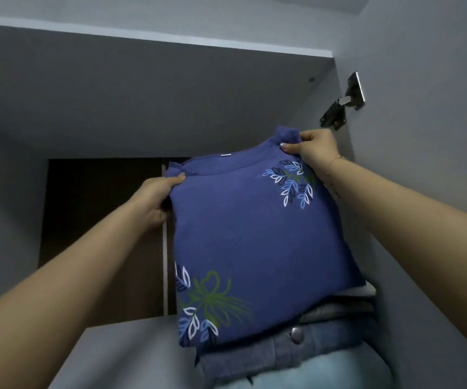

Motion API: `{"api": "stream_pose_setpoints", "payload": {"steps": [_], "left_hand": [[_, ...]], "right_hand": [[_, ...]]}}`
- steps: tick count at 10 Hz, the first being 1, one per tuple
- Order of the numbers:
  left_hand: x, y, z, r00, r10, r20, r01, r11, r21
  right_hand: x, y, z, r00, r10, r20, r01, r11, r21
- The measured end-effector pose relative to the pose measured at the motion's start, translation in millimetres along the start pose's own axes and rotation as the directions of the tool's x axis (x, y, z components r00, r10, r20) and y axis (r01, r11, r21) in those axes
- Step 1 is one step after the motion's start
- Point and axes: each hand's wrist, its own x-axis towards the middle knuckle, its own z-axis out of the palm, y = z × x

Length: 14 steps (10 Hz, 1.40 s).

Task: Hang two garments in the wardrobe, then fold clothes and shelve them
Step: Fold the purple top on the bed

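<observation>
A folded blue shirt (257,237) with white, blue and green leaf prints lies on top of a stack of folded clothes on a wardrobe shelf. My left hand (153,197) grips its far left edge by the collar. At the far right corner, my right hand (313,147) pinches the fabric, which bunches up there. Under the shirt lie grey-white layers, a denim garment (305,343) with a metal button, and a pale blue piece (333,372) at the bottom.
The grey shelf board (120,355) stretches left of the stack. The wardrobe side wall (423,136) with a metal hinge (344,99) stands close on the right. A dark brown back panel (100,234) lies behind, and the ceiling panel (142,94) above.
</observation>
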Motion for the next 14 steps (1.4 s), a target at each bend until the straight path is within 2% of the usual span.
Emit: {"api": "stream_pose_setpoints", "payload": {"steps": [2, 3, 4, 5, 6, 7, 8, 9, 10, 11, 12, 13, 14], "left_hand": [[99, -88, 17, 0.976, -0.218, -0.019, 0.219, 0.973, 0.076], [108, -142, 18, 0.943, -0.332, -0.037, 0.334, 0.929, 0.161], [99, -167, 16, 0.926, -0.375, -0.040, 0.377, 0.914, 0.149], [78, -163, 9, 0.906, -0.423, 0.026, 0.420, 0.904, 0.075], [49, -149, 4, 0.884, -0.454, 0.112, 0.448, 0.891, 0.073], [12, -134, 3, 0.849, -0.492, 0.193, 0.486, 0.870, 0.080], [-21, -117, 5, 0.848, -0.463, 0.258, 0.465, 0.884, 0.060], [-44, -97, 16, 0.903, -0.346, 0.254, 0.340, 0.938, 0.068], [-56, -79, 24, 0.917, -0.316, 0.243, 0.313, 0.948, 0.050], [-70, -69, 31, 0.904, -0.356, 0.237, 0.361, 0.932, 0.022], [-90, -77, 35, 0.918, -0.332, 0.215, 0.314, 0.942, 0.115], [-103, -86, 30, 0.929, -0.326, 0.176, 0.299, 0.940, 0.163], [-109, -83, 21, 0.938, -0.293, 0.185, 0.265, 0.950, 0.164]], "right_hand": [[53, 111, 48, 0.952, 0.239, 0.193, -0.168, 0.932, -0.322], [41, 165, 67, 0.855, 0.413, 0.314, -0.235, 0.849, -0.474], [24, 193, 71, 0.773, 0.507, 0.382, -0.222, 0.779, -0.586], [9, 190, 65, 0.713, 0.577, 0.399, -0.345, 0.784, -0.517], [-5, 170, 51, 0.647, 0.638, 0.418, -0.421, 0.756, -0.502], [-22, 148, 30, 0.576, 0.705, 0.414, -0.426, 0.691, -0.584], [-35, 131, 12, 0.595, 0.710, 0.377, -0.386, 0.664, -0.640], [-57, 104, -5, 0.581, 0.743, 0.332, -0.353, 0.598, -0.720], [-58, 90, -8, 0.744, 0.618, 0.253, -0.134, 0.509, -0.850], [-58, 84, -7, 0.897, 0.380, 0.226, 0.120, 0.282, -0.952], [-69, 81, -9, 0.862, 0.422, 0.281, 0.255, 0.117, -0.960], [-81, 88, -15, 0.830, 0.449, 0.330, 0.363, 0.014, -0.932], [-85, 87, -17, 0.858, 0.358, 0.368, 0.370, 0.066, -0.927]]}}
